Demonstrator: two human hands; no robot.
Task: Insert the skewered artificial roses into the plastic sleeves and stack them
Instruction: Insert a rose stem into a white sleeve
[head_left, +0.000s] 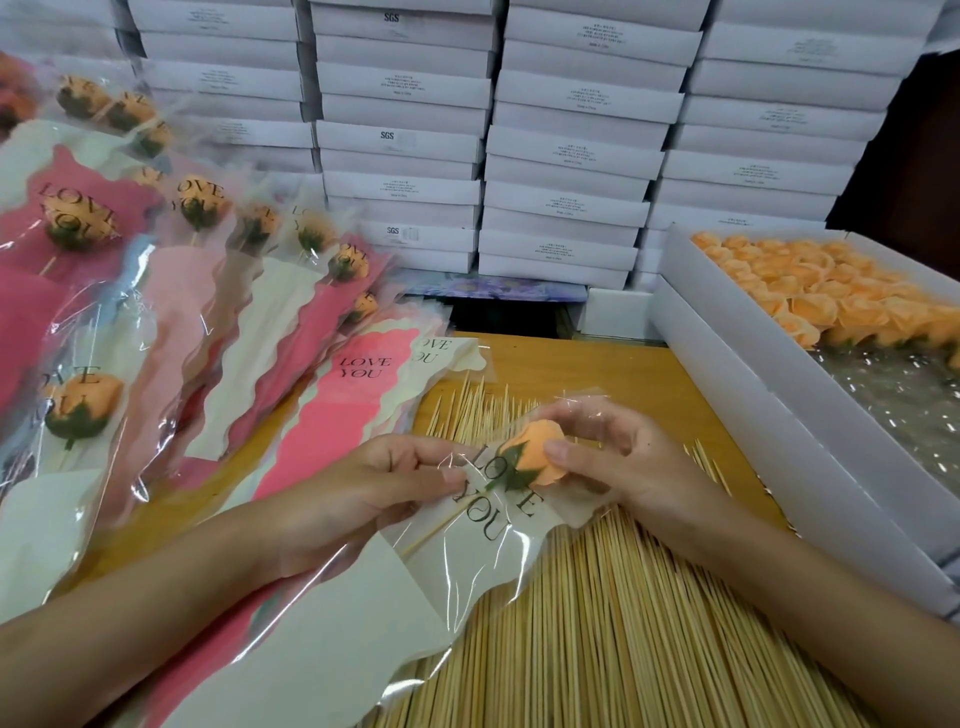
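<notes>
We see a peach-orange rose (540, 449) with green sepals, a clear sleeve (363, 613) with a cream wavy-edged panel and black lettering, pale tan skewers (623, 623), and white boxes (571, 130) across the upper frame.

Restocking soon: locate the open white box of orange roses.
Head view, right side: the open white cardboard box rests beside the bamboo skewers, before the stacked white cartons.

An orange rose (540, 454) on a skewer (441, 527) lies tilted inside a clear "LOVE YOU" sleeve (337, 623) over the skewer pile (623, 649). Filled sleeves (171, 322) fan out left of it.
</notes>
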